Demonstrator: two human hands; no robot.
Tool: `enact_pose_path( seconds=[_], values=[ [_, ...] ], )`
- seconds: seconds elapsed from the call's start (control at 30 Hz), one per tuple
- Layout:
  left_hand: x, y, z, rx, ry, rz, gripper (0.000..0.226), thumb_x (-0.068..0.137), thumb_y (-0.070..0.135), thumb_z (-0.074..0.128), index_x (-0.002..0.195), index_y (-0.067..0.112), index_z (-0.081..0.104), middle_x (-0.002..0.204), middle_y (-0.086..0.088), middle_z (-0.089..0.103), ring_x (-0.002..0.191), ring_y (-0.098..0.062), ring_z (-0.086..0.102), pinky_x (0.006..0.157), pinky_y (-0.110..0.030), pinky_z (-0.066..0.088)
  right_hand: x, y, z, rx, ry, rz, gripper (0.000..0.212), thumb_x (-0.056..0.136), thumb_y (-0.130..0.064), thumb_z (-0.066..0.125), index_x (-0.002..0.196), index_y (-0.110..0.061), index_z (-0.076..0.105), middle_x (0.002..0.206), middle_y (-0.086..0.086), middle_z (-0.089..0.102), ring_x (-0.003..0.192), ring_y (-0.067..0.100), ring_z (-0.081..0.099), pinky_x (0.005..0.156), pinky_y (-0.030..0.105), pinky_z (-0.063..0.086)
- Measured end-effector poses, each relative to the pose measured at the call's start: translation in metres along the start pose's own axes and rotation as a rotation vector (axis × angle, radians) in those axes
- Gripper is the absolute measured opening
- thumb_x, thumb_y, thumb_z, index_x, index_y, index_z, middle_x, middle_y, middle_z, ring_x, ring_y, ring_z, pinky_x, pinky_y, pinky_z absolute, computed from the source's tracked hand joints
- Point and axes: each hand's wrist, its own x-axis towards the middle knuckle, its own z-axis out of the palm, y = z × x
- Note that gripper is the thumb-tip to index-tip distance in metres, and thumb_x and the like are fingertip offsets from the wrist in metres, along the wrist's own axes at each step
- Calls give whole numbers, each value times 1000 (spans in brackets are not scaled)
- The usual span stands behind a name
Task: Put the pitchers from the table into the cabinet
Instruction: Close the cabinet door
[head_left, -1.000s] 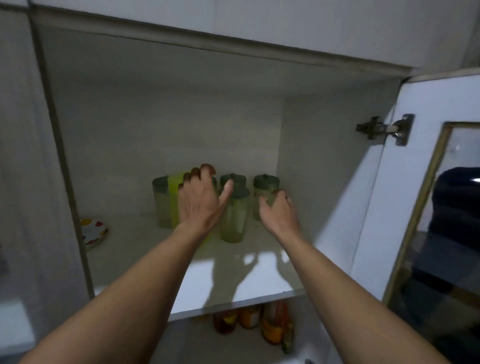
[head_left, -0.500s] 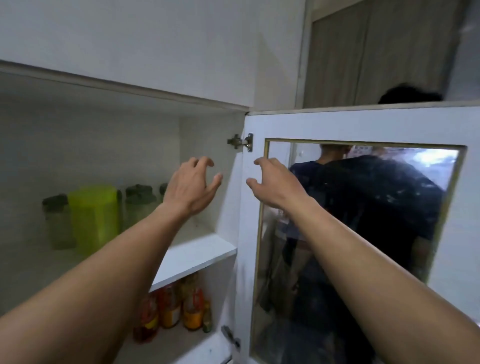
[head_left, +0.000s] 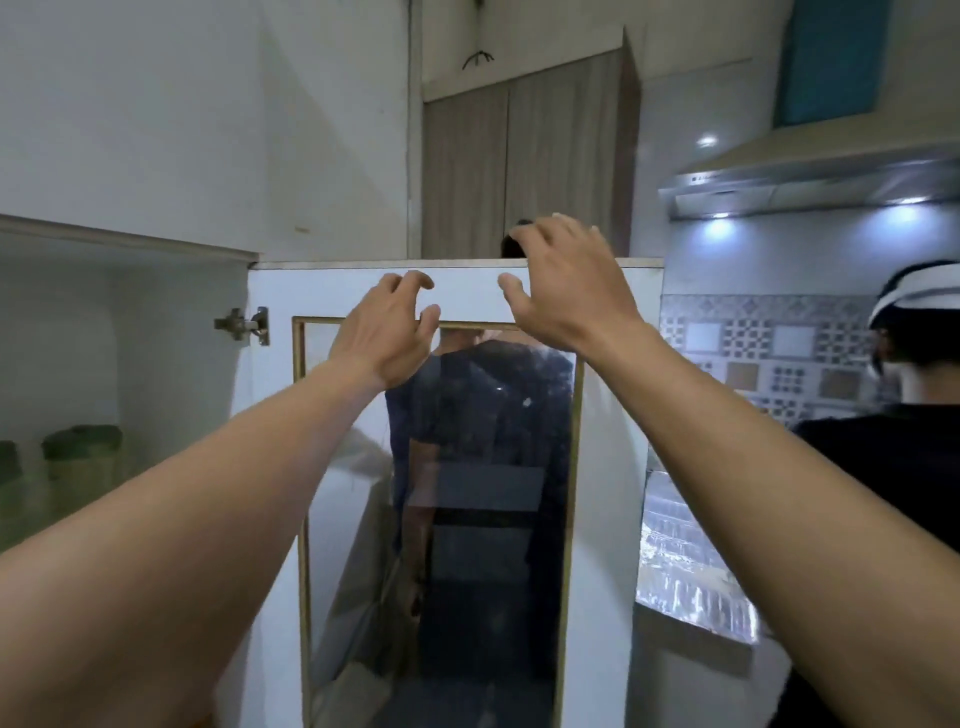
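Note:
The cabinet (head_left: 124, 332) stands open at the left, with dark-lidded pitchers (head_left: 78, 457) on its shelf, partly cut off by the frame edge and my left forearm. The white cabinet door (head_left: 602, 467) with a glass pane hangs open in the middle of the view. My left hand (head_left: 387, 332) is raised in front of the door's upper frame, fingers curled and apart, holding nothing. My right hand (head_left: 566, 291) reaches the door's top edge, fingers spread over it, empty; contact with the door is not certain.
Another person in a dark shirt (head_left: 893, 467) stands at the right, close to the door. A range hood (head_left: 810, 182) with lights on hangs at the upper right above a tiled wall. A tall wooden cupboard (head_left: 524, 156) stands behind the door.
My view has swung right, from the shelf with the pitchers to the open door. Both hands left the pitchers and moved up to the door's top.

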Motion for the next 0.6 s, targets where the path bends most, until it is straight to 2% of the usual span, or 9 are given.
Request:
enact_pose_path(
  seconds=[0.23,0.37,0.5,0.6],
  values=[
    [45,74,45,25,-5,110,48,102,35,37,148,22,33,151,-9,37,132,-31,44,102,-47,44,6,85,-1,-97,-149,133,55,99,-47,34,142,-14,45,151,17,43,148,35,25,117,67,17],
    [61,98,64,108,-84,136,54,102,30,36,154,21,22,160,-14,24,144,-34,27,113,-50,32,-2,111,9,-59,-256,206,50,104,-38,31,143,-9,42,154,17,39,150,36,18,117,70,10],
    [65,107,74,148,-193,84,57,104,31,32,157,26,10,164,-8,10,151,-30,9,116,-58,23,-7,119,8,34,-275,210,40,99,-18,38,136,-5,46,142,18,48,137,38,36,113,65,26],
    [62,111,70,161,-212,58,58,104,33,31,157,30,6,165,-8,8,151,-30,8,116,-60,22,-7,120,-5,84,-269,198,39,94,-9,41,131,-4,51,136,17,52,127,40,44,104,54,38]
  ],
)
